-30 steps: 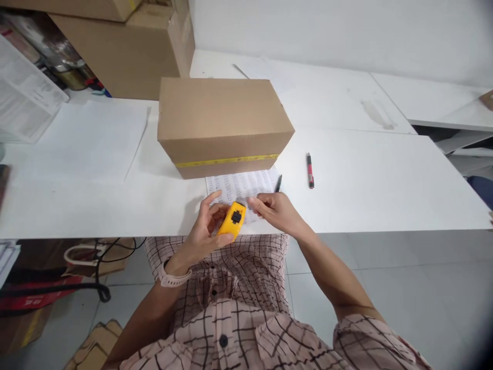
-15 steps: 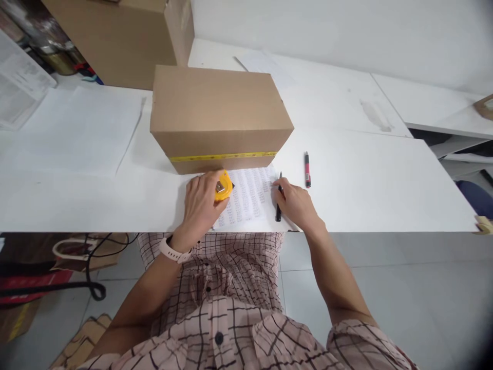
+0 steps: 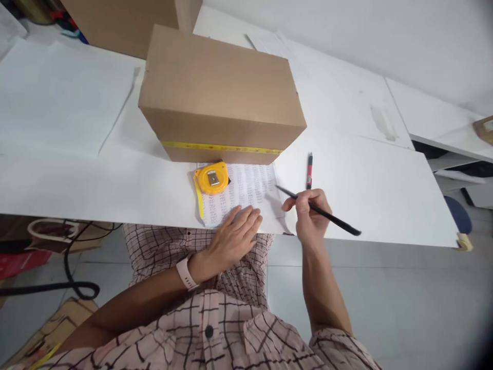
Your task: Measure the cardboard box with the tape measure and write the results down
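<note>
My right hand point(image 3: 313, 216) pinches a slim black pen point(image 3: 337, 221), its tip pointing left toward the right edge of a sheet covered in columns of writing point(image 3: 248, 187). The lower front edge of that sheet lies under the fingers of my left hand point(image 3: 234, 236), which rests flat and holds nothing. A yellow tape measure point(image 3: 211, 178) sits on the sheet's left part, a short yellow strip of its tape hanging down at its left. Just behind the sheet stands a closed cardboard box point(image 3: 223, 82) with a yellow tape band along its lower front.
A red and black pen point(image 3: 309, 172) lies right of the sheet on the white table point(image 3: 377, 195). Large white paper point(image 3: 65, 97) covers the left side. Another cardboard box point(image 3: 119, 23) stands at the back left, and the table's front edge is close to my body.
My left hand has let go of the tape measure and moved right and down onto the sheet's front edge. My right hand has picked up the black pen from the paper.
</note>
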Demonstrator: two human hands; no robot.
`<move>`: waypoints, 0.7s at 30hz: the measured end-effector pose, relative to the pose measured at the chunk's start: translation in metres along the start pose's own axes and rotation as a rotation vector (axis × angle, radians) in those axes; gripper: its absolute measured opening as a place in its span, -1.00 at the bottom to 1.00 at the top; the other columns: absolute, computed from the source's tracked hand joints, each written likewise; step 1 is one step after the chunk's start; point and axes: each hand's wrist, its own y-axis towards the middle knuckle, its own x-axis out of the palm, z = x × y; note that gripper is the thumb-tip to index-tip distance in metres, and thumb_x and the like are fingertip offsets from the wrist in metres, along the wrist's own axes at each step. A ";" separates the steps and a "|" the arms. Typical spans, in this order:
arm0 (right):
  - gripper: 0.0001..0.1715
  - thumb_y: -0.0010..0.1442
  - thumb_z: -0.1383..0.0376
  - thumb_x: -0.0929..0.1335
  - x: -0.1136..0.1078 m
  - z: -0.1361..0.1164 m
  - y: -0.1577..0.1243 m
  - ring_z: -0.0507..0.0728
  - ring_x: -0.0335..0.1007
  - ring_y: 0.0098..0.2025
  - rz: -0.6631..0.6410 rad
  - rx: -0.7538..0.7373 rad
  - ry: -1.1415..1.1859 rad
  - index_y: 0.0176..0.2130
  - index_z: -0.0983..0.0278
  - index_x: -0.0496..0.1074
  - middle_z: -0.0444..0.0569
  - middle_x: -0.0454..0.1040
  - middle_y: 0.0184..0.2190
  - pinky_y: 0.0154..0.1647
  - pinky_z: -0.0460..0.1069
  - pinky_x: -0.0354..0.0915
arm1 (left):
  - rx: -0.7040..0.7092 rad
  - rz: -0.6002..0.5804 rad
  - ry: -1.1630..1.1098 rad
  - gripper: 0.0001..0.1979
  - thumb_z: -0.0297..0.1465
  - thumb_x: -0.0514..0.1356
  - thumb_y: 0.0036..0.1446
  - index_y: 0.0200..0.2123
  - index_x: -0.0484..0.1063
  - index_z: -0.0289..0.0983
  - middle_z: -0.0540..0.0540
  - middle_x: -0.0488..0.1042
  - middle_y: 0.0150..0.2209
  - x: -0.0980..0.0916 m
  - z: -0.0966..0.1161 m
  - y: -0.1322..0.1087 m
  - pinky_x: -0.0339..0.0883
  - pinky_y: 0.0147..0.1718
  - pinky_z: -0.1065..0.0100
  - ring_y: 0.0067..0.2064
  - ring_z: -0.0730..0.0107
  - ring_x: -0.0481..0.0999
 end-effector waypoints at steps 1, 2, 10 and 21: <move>-0.66 0.36 0.05 0.33 0.007 0.005 -0.002 0.00 0.35 -0.59 -0.011 0.028 0.024 -0.37 0.18 0.35 -0.21 0.42 -0.62 -0.46 -0.03 0.35 | 0.007 0.009 0.013 -0.50 -0.32 0.16 0.35 0.24 0.30 -0.48 -0.30 0.39 0.27 0.000 -0.002 -0.002 0.08 0.36 0.00 0.31 0.07 0.34; -0.58 0.39 -0.02 0.25 0.014 0.009 -0.005 0.00 0.31 -0.61 -0.048 0.069 0.049 -0.36 0.18 0.37 -0.21 0.39 -0.65 -0.47 -0.02 0.33 | 0.012 0.021 0.025 -0.53 -0.34 0.14 0.36 0.24 0.32 -0.46 -0.28 0.40 0.27 0.000 -0.004 -0.003 0.07 0.36 0.01 0.30 0.09 0.35; -0.70 0.26 0.00 0.41 0.033 0.017 -0.014 0.12 0.51 -0.25 -0.201 0.306 0.027 -0.20 0.16 0.52 -0.09 0.57 -0.33 -0.18 0.07 0.44 | -0.026 0.056 0.069 -0.61 -0.38 0.10 0.38 0.21 0.38 -0.37 -0.15 0.46 0.23 0.003 -0.003 -0.006 0.11 0.35 0.03 0.27 0.16 0.38; -0.77 0.22 0.12 0.46 0.030 0.024 -0.020 0.05 0.42 -0.36 -0.112 0.293 -0.054 -0.24 0.19 0.42 -0.13 0.49 -0.38 -0.34 -0.01 0.35 | -0.025 0.068 0.050 -0.59 -0.39 0.14 0.36 0.22 0.37 -0.38 -0.18 0.45 0.24 0.003 -0.003 -0.007 0.13 0.35 0.01 0.28 0.14 0.37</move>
